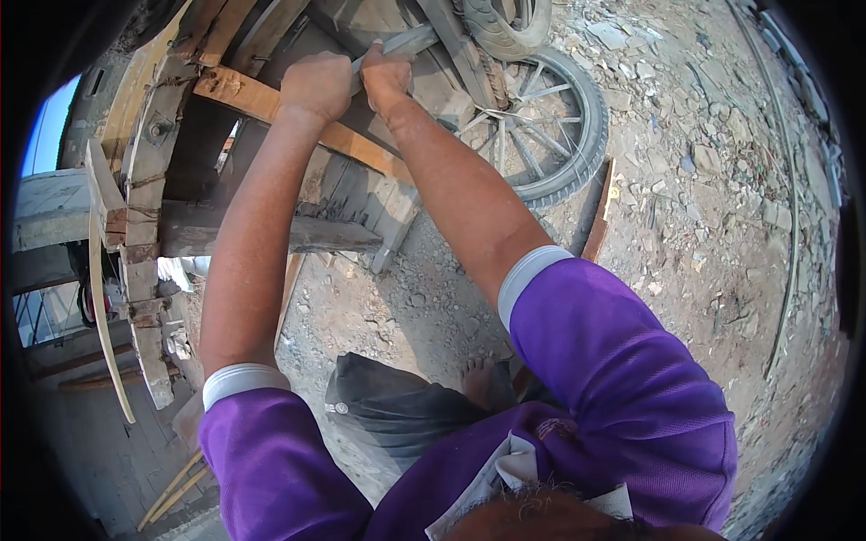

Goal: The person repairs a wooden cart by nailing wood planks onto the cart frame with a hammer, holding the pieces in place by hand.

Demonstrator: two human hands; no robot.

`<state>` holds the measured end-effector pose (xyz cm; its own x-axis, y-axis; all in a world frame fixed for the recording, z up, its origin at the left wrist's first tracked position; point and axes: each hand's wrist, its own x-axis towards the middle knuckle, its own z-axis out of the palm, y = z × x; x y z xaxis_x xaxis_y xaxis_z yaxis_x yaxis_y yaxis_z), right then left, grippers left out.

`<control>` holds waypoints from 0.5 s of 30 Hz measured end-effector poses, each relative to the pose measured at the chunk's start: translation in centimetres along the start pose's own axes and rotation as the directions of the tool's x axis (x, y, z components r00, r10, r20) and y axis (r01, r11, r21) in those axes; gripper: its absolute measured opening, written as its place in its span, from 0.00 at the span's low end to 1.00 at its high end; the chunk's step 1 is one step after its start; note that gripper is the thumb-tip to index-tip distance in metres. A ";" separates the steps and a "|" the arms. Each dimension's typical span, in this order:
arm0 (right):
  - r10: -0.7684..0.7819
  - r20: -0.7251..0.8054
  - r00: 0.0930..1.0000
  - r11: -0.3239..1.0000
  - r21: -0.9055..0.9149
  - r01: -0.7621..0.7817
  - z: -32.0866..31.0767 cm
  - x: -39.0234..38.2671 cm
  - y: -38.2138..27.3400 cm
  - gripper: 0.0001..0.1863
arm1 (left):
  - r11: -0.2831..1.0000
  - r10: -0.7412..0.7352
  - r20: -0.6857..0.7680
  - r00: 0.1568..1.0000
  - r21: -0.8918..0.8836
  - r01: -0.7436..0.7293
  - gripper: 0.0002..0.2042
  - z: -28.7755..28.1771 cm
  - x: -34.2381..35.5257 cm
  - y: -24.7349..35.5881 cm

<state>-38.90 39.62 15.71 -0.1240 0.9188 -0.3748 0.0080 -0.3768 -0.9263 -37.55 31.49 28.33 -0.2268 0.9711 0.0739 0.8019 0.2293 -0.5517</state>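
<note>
Both my arms stretch forward over a weathered wooden frame. My left hand [316, 87] is closed in a fist at one end of a grey bar [415, 40], whose exact kind I cannot make out. Close beside it, my right hand [386, 76] wraps round the same bar with the thumb on top. The bar slants up and right past my right hand toward a grey upright post [456, 50]. Under my wrists an orange-brown plank [239, 94] crosses the frame. My palms hide part of the bar.
A spoked wheel [591, 113] with a black tyre lies right of the frame, with a loose worn tyre [505, 38] above it. Rubble-strewn ground [704, 207] spreads to the right. A thick, cracked curved timber [144, 189] stands at left. My bare foot [476, 379] is below.
</note>
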 end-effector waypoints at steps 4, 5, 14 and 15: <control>0.014 0.156 0.988 0.996 0.080 -0.027 -0.7 4.0 1.4 0.29 | 0.999 -0.031 0.047 0.998 -0.027 0.032 0.07 -0.7 0.3 1.2; 0.084 0.200 0.976 0.982 0.149 -0.116 -0.9 3.3 1.0 0.26 | 0.999 -0.044 0.066 0.997 -0.026 0.045 0.07 -0.5 -0.5 0.4; 0.200 0.537 0.820 0.886 0.258 -0.386 -4.6 4.7 -0.2 0.22 | 0.978 0.078 -0.308 0.948 -0.161 -0.133 0.09 -2.7 -2.8 -0.4; 0.203 0.536 0.819 0.857 0.308 -0.414 -5.0 4.7 -0.2 0.24 | 0.976 0.073 -0.310 0.948 -0.173 -0.132 0.09 -2.7 -3.0 -0.9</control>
<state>-34.51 44.58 13.92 -0.6322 0.6130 -0.4738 -0.2471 -0.7391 -0.6266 -36.14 28.58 30.82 0.0148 0.9576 0.2876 0.9084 0.1073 -0.4041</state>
